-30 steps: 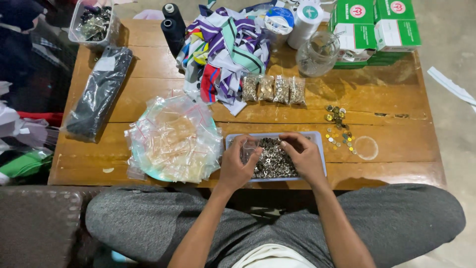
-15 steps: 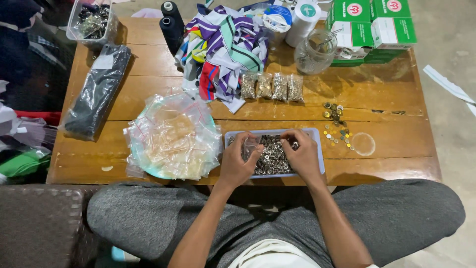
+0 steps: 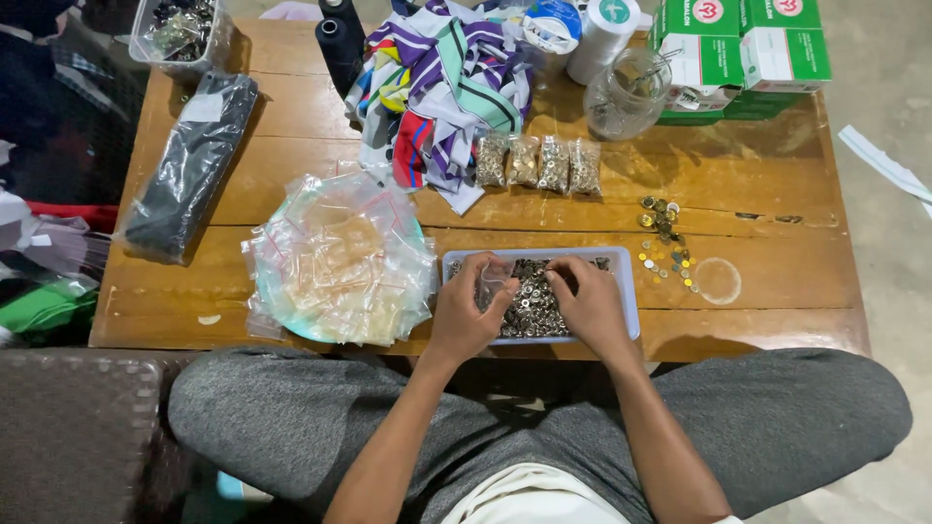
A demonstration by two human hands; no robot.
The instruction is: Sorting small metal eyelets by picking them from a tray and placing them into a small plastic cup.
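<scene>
From my remote feed, taking the shallow tray [image 3: 626, 291] at the table's [image 3: 757, 320] near edge as the landmark: far left of it lies a long dark bag [image 3: 189, 165], and just left of it a plate heaped with small clear zip bags [image 3: 340, 257].

My left hand [image 3: 466, 315] sits over the tray's left end, fingers closed on one little clear bag [image 3: 492, 281] held up at the tray's rim. A second ago both hands lay flat and low over the metal pieces; now the left has lifted with the bag pinched between thumb and fingers.

My right hand [image 3: 587, 306] has shifted too, its fingers bunched together and dipped into the silvery eyelets [image 3: 532, 301] at the tray's middle, right beside the bag's mouth; whether it grips any piece I cannot tell.

I read the change as sorting giving way to filling: bag ready, pieces being gathered next to it.

Beyond the tray stand four filled packets [image 3: 539, 165] in a row, with a striped cloth heap [image 3: 447, 78] behind them. Right of the tray, loose gold and silver pieces [image 3: 665, 238] are scattered, and far beyond them a glass jar [image 3: 626, 97] and green-and-white boxes [image 3: 743, 44].
</scene>
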